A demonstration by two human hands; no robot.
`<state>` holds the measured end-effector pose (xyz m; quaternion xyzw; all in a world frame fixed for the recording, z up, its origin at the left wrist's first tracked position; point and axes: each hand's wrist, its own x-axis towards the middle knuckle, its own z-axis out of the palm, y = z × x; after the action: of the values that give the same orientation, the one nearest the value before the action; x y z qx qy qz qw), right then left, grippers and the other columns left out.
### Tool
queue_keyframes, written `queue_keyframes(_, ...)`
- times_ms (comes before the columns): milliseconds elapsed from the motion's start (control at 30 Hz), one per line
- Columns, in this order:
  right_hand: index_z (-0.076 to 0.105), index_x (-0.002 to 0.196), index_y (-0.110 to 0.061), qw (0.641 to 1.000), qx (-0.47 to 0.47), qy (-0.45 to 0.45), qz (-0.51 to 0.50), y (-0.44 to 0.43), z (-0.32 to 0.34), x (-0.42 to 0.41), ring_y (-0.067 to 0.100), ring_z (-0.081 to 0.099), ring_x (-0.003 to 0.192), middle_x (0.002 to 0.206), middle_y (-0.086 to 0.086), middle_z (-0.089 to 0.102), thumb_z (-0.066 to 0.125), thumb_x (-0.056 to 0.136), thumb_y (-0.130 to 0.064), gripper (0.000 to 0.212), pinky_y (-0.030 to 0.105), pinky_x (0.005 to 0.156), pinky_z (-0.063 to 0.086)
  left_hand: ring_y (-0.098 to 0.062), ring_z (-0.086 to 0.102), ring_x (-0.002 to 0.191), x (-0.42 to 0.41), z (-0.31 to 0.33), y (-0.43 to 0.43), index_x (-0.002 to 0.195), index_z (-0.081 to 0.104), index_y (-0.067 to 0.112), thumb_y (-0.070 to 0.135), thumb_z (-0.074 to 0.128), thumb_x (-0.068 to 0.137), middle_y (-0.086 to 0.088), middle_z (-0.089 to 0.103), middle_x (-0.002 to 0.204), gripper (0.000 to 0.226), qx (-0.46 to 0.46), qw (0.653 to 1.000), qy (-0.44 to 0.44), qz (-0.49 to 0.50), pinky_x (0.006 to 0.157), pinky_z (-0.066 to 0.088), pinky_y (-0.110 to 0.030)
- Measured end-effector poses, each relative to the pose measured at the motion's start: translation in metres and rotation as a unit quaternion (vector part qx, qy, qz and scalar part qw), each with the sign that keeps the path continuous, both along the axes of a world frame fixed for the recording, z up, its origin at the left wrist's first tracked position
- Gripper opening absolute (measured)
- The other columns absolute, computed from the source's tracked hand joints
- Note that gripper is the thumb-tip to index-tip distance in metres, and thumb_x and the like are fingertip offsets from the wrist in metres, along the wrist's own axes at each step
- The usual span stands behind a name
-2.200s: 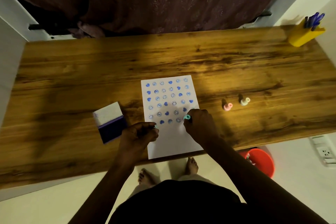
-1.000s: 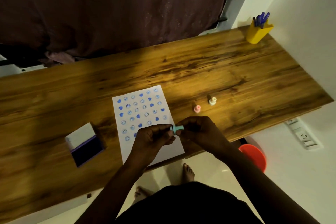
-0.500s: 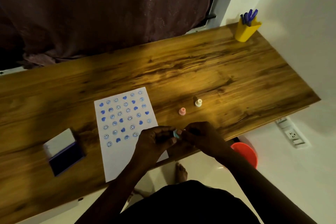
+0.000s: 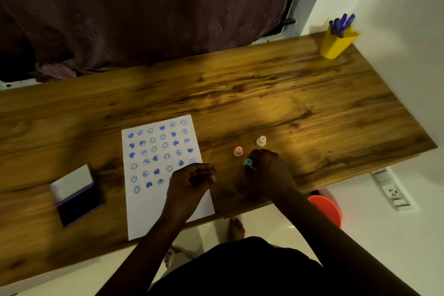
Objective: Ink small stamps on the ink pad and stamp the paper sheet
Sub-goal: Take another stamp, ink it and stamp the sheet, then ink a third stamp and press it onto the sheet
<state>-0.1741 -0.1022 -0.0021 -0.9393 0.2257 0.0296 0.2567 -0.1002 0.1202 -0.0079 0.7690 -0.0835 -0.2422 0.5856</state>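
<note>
A white paper sheet (image 4: 153, 202) lies on the wooden table (image 4: 288, 108), its upper part covered with blue heart and smiley prints. The open ink pad (image 4: 77, 196) with a dark blue pad sits left of it. My right hand (image 4: 269, 170) holds a small teal stamp (image 4: 247, 162) just above or on the table, right of the sheet. A pink stamp (image 4: 238, 151) and a cream stamp (image 4: 261, 141) stand beside it. My left hand (image 4: 192, 179) rests curled over the sheet's right edge; I cannot see anything in it.
A yellow pen holder (image 4: 336, 42) with blue pens stands at the table's far right corner. A dark curtain hangs behind the table. An orange bucket (image 4: 328, 209) sits on the floor under the near right edge, next to a wall socket (image 4: 391, 193).
Both hands held the teal stamp together over the sheet's edge. They have parted: my right hand carried the stamp right, toward the pink and cream stamps, and my left hand stayed by the sheet.
</note>
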Motion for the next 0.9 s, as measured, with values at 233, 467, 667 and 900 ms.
queue_keyframes(233,0.067,0.110,-0.019,1.000,0.002,-0.018,0.013,-0.007,-0.003,0.001,0.021,0.068,0.099,0.109,0.003,0.070,0.070,0.089,-0.028,0.023,0.025,0.075,0.049,-0.003,0.075,0.101,-0.003,-0.005,-0.004,0.092,0.078,0.051,0.014,0.082,0.085,0.019,0.082,0.099,0.038,-0.010,1.000,0.012,0.021,0.093,0.055,-0.029)
queue_keyframes(467,0.066,0.118,-0.021,0.993,-0.027,-0.114,-0.026,-0.025,0.006,0.004,0.019,0.071,0.082,0.097,0.001,0.073,0.070,0.085,-0.049,0.043,0.033,0.070,0.059,0.005,0.072,0.103,-0.002,-0.002,-0.007,0.095,0.077,0.052,0.019,0.082,0.087,0.023,0.080,0.101,0.034,0.007,1.000,0.000,0.014,0.086,0.052,-0.018)
queue_keyframes(667,0.064,0.114,-0.013,0.993,-0.074,-0.085,-0.039,-0.052,0.004,0.029,0.033,0.070,0.092,0.096,0.012,0.073,0.068,0.087,-0.034,0.035,0.034,0.073,0.052,-0.001,0.073,0.105,0.002,0.003,-0.008,0.093,0.077,0.054,0.018,0.082,0.087,0.022,0.081,0.099,0.037,0.005,1.000,0.000,0.020,0.089,0.053,-0.019)
queue_keyframes(900,0.070,0.085,-0.013,0.995,-0.074,-0.047,-0.044,-0.060,0.009,0.042,0.036,0.072,0.084,0.083,0.012,0.075,0.066,0.087,-0.031,0.018,0.035,0.067,0.052,-0.002,0.074,0.104,0.002,0.012,-0.006,0.091,0.078,0.051,0.018,0.083,0.086,0.020,0.081,0.099,0.035,-0.007,0.999,0.010,0.039,0.095,0.059,-0.035)
